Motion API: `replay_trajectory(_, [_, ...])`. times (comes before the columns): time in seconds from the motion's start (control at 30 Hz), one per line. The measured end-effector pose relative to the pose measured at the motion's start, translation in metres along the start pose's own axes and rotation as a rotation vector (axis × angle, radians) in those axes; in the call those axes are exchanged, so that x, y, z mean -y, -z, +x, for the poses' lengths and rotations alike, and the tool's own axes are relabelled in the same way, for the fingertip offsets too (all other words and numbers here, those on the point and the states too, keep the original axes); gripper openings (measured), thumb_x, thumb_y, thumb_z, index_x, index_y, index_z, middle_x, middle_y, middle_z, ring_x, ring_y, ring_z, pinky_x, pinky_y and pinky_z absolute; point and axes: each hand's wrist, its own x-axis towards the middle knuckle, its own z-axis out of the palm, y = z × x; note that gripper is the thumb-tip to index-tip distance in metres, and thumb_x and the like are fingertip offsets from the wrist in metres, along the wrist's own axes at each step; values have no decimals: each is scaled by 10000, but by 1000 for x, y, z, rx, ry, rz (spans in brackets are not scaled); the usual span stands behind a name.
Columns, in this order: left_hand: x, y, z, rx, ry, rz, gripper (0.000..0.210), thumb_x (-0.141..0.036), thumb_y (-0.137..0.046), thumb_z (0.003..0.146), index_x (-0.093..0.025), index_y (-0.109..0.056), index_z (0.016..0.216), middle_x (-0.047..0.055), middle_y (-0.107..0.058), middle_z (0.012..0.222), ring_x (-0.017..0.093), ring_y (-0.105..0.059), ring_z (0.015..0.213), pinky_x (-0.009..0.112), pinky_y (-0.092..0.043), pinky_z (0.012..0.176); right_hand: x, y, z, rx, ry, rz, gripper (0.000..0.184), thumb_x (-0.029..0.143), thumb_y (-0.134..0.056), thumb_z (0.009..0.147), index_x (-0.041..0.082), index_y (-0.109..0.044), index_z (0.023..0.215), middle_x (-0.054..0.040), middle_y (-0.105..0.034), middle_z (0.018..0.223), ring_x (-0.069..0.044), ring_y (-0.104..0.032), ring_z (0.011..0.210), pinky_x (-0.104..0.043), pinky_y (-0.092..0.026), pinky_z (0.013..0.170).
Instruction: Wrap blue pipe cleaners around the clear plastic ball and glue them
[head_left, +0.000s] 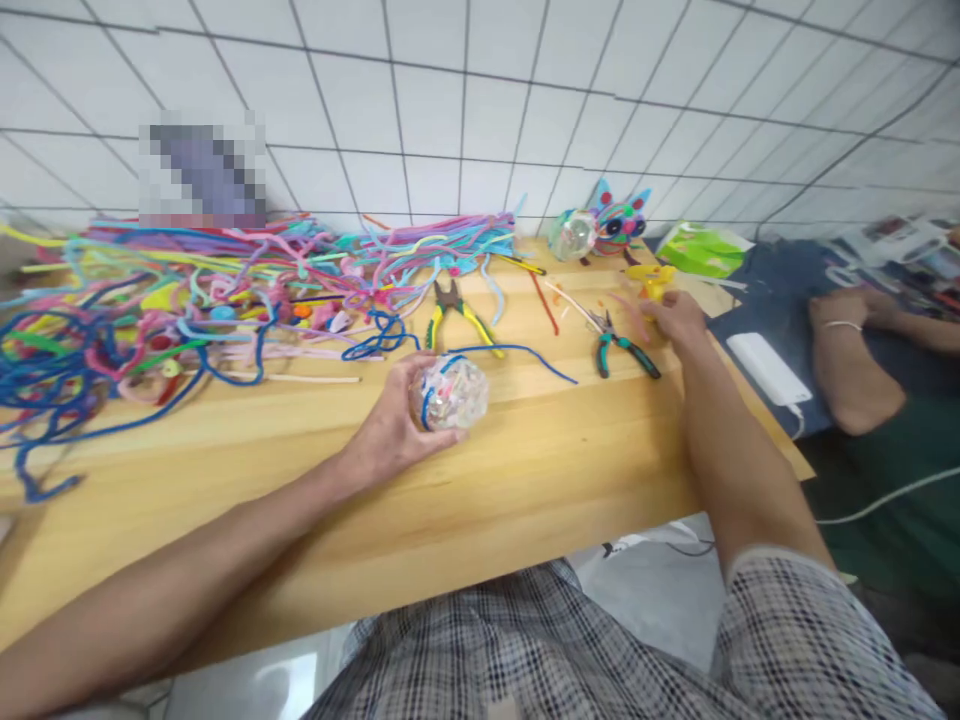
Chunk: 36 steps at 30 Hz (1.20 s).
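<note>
My left hand (409, 405) is closed around a clear, rounded plastic container (459, 398) above the wooden table. A blue pipe cleaner (525, 350) wraps over that container and trails right. Far to the right, my right hand (680, 318) has its fingers around a small yellow object (649, 280); its exact kind is blurred. Just left of this hand lie teal-and-black pliers (624, 345). Yellow-and-green pliers (454, 315) rest open behind the container.
Tangled colourful pipe cleaners (225, 290) cover the table's back left. A decorated figure with blue ears (621, 225) stands against the tiled wall, near a green packet (701, 250). At right are a white power strip (769, 370) and another person's arm (855, 375).
</note>
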Motion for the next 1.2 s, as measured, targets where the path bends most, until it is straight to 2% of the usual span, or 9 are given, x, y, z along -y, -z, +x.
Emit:
replay_trajectory(0.17, [1, -3, 4, -36, -55, 4, 948, -372, -946, 792, -253, -395, 1554, 162, -575, 1564, 342, -621, 1497, 554, -500, 1326, 12, -11, 15, 36, -126, 79, 530, 515, -830, 906, 334, -475, 555, 77, -418, 412, -172, -537, 532, -412, -554, 727])
replay_trajectory(0.27, [1, 1, 8, -79, -74, 74, 966, -399, -957, 787, -233, -405, 1561, 166, -572, 1564, 357, -607, 1510, 549, -489, 1336, 20, -9, 20, 3, -149, 127, 429, 595, -828, 852, 333, -570, 632, 10, -585, 504, -331, -722, 730, -580, -621, 816])
replay_trajectory(0.37, [5, 4, 10, -110, -108, 93, 916, -418, -922, 827, -216, -407, 1557, 171, -576, 1541, 354, -605, 1506, 534, -488, 1334, 39, 2, 15, -60, -109, 170, 311, 623, -821, 836, 329, -723, 859, -77, -813, 843, -482, -795, 1013, -737, -612, 932])
replay_trajectory(0.47, [11, 3, 11, -116, -137, 97, 906, -434, -905, 847, -213, -401, 1567, 177, -572, 1538, 359, -599, 1502, 539, -486, 1329, 74, 10, -10, -77, 20, 294, 382, 609, -770, 926, 302, -769, 1154, -145, -840, 1206, -473, -783, 1136, -712, -625, 998])
replay_trajectory(0.57, [13, 3, 11, -99, -167, 115, 910, -455, -898, 874, -221, -388, 1591, 184, -558, 1565, 363, -579, 1526, 550, -474, 1336, 117, 13, -53, 34, 59, 276, 390, 614, -767, 965, 271, -756, 1150, -135, -826, 1095, -396, -790, 1002, -584, -660, 860])
replay_trajectory(0.7, [13, 4, 9, -144, -203, 182, 942, -448, -919, 880, -250, -370, 1620, 183, -549, 1588, 370, -578, 1528, 566, -486, 1322, 166, 12, -104, 302, 508, 64, 290, 534, -668, 1054, 282, -779, 1145, -103, -827, 1080, -335, -790, 1008, -471, -637, 837])
replay_trajectory(0.83, [14, 5, 10, -231, -352, 296, 1001, -443, -970, 839, -288, -385, 1637, 173, -551, 1587, 395, -568, 1516, 620, -499, 1293, 190, 5, -133, 471, 767, -21, 237, 377, -644, 1049, 229, -812, 1126, -93, -821, 948, -280, -788, 916, -381, -592, 774])
replay_trajectory(1.0, [16, 3, 10, -242, -393, 332, 1010, -393, -972, 824, -304, -395, 1649, 167, -548, 1564, 395, -571, 1487, 634, -530, 1253, 200, -9, -152, 286, 1113, 137, 326, 347, -547, 1134, 144, -739, 1302, -107, -829, 952, -234, -766, 875, -356, -559, 799])
replay_trajectory(1.2, [14, 3, 8, -212, -390, 380, 1033, -424, -961, 845, -317, -354, 1674, 158, -548, 1558, 388, -565, 1481, 641, -546, 1232, 205, -10, -153, 228, 1190, 112, 373, 395, -449, 1201, 129, -702, 1267, -98, -817, 925, -214, -731, 787, -356, -514, 721])
